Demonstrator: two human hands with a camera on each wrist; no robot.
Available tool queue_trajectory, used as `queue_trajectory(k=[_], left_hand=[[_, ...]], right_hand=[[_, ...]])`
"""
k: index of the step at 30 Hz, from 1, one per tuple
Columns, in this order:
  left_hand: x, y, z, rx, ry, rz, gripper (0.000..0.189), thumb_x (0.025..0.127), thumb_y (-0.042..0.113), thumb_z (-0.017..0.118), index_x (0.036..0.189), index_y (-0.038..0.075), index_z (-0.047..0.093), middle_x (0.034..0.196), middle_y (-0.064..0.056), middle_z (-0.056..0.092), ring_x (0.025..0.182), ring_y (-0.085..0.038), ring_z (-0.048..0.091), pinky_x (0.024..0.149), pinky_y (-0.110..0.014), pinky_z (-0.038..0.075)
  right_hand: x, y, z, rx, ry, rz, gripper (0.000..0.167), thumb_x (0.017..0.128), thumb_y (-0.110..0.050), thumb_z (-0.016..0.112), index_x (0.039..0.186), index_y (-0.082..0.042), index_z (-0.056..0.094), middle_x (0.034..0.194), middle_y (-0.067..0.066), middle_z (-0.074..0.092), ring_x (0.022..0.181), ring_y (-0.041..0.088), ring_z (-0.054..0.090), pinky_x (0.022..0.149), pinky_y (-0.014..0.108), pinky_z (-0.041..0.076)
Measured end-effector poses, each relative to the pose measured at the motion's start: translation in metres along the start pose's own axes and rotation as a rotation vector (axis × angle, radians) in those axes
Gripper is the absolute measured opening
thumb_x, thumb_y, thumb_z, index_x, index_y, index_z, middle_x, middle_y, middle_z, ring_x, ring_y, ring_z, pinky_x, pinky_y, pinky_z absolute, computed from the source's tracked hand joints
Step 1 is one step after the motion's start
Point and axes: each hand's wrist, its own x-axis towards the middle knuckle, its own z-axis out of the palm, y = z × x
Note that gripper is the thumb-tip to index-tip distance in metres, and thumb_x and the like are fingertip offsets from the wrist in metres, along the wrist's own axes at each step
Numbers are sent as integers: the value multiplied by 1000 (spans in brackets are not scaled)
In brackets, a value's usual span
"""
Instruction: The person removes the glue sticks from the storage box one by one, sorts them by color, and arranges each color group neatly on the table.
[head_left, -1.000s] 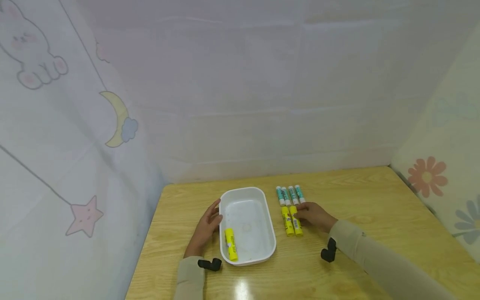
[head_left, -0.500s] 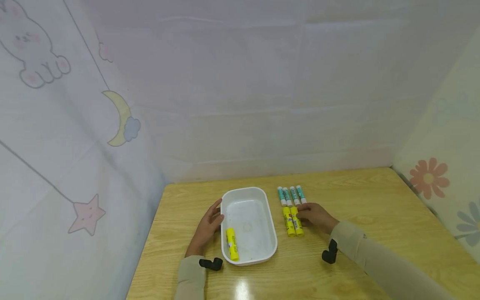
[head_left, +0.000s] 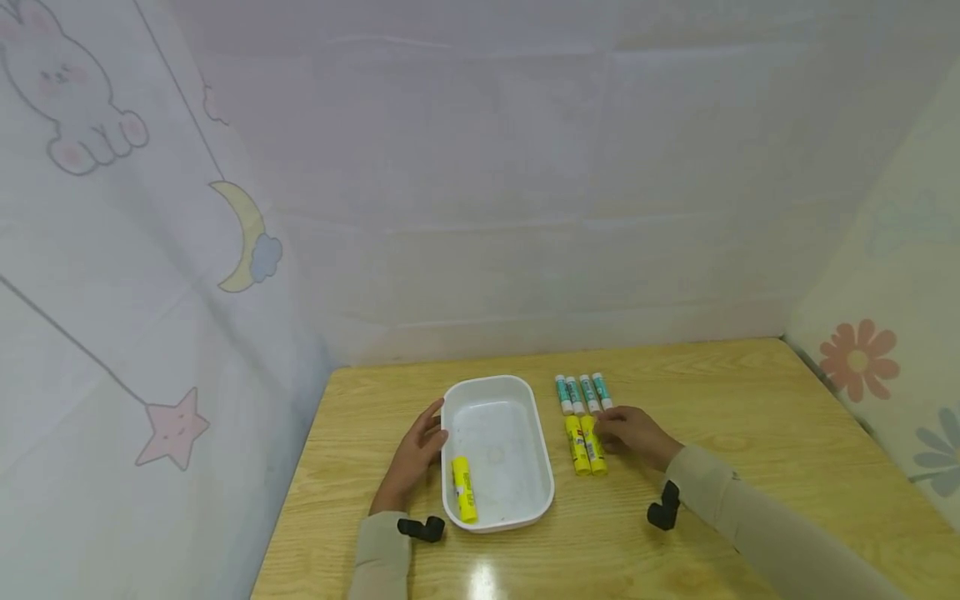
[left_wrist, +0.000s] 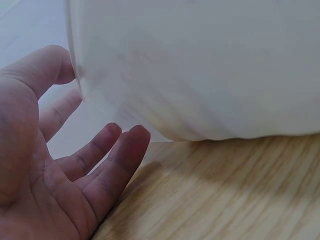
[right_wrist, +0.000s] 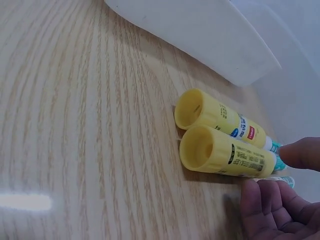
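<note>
My left hand [head_left: 418,454] is at the left side of a white tray [head_left: 540,450]. In the left wrist view its thumb meets the rim and its relaxed fingers lie along the outer wall. One yellow glue stick [head_left: 464,490] lies inside the tray, at the near left. To the tray's right, two more lie side by side: a left yellow glue stick [head_left: 577,446] and a right yellow glue stick [head_left: 594,450]. My right hand [head_left: 633,433] pinches the far end of the right one between thumb and fingers. Their round hollow ends face the right wrist camera.
Beyond the yellow pair, several slim teal-and-white sticks [head_left: 585,393] lie in a row. All rest on a wooden table [head_left: 712,392]. Pale printed cloth [head_left: 525,208] rises behind the table and on both sides.
Almost nothing moves. The right hand stays on the right glue stick, which sits slightly closer against its neighbour than a second ago. The left hand keeps its place at the tray.
</note>
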Motion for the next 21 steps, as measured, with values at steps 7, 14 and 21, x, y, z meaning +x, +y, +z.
queue_trajectory(k=[7, 14, 21], left_hand=[[-1, -1, 2, 0, 17, 8, 54, 99, 24, 59, 148, 39, 39, 141, -12, 47, 125, -35, 51, 94, -47, 49], [-3, 3, 1, 21, -19, 25, 57, 101, 17, 55, 152, 28, 34, 144, -20, 43, 128, -40, 46, 92, -45, 51], [-12, 31, 0, 47, -52, 19, 60, 101, 18, 55, 154, 19, 30, 145, -24, 41, 129, -42, 46, 93, -47, 50]], right_hand=[[-6, -13, -6, -9, -11, -23, 41, 100, -25, 56, 129, 3, 52, 118, 16, 58, 98, 24, 58, 85, 38, 52], [-9, -26, -8, 39, -42, -31, 57, 98, -32, 60, 136, 6, 45, 127, 19, 54, 111, 29, 58, 95, 43, 50], [-17, -49, -3, 39, -106, -86, 54, 101, -29, 55, 138, 7, 42, 133, 25, 50, 115, 33, 56, 99, 44, 47]])
